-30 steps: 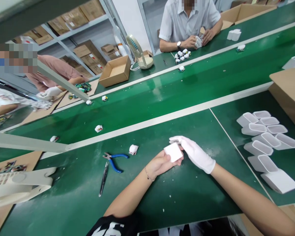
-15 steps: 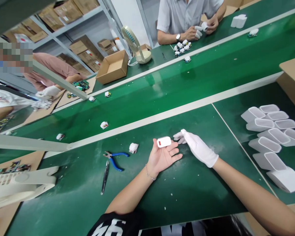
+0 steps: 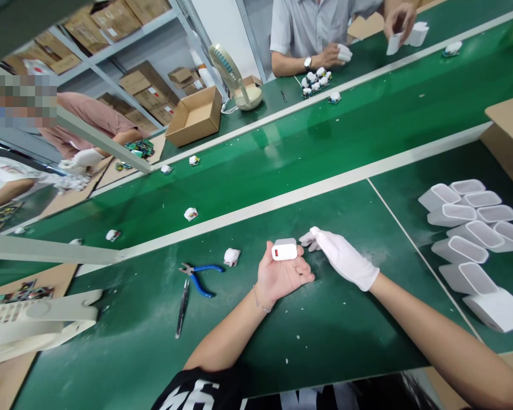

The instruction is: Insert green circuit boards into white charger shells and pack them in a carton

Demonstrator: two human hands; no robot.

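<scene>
Between the thumb and forefinger of my bare left hand (image 3: 283, 276) is a white USB charger (image 3: 284, 251). Its end with a red port faces me, and the other fingers curl loosely, palm up. My right hand (image 3: 340, 256), in a white glove, hovers just right of the charger. Its fingers are partly bent and apart, with nothing visible in them and a small gap to the charger. To the left a white-wrapped part (image 3: 232, 257) lies on the green table, near pliers with blue handles (image 3: 203, 276) and dark tweezers (image 3: 182, 308).
Several white open-ended casings (image 3: 470, 216) stand at the right, beside a cardboard box (image 3: 511, 136). Small wrapped parts (image 3: 191, 214) ride on the green conveyor belt (image 3: 256, 165) beyond a pale rail. A white fan (image 3: 38, 319) is at left. Co-workers sit across the belt.
The charger has tilted in my left hand, showing more of its side, and my fingers have curled inward. Parts on the belt have shifted right. A co-worker's hand has moved to the white casings across.
</scene>
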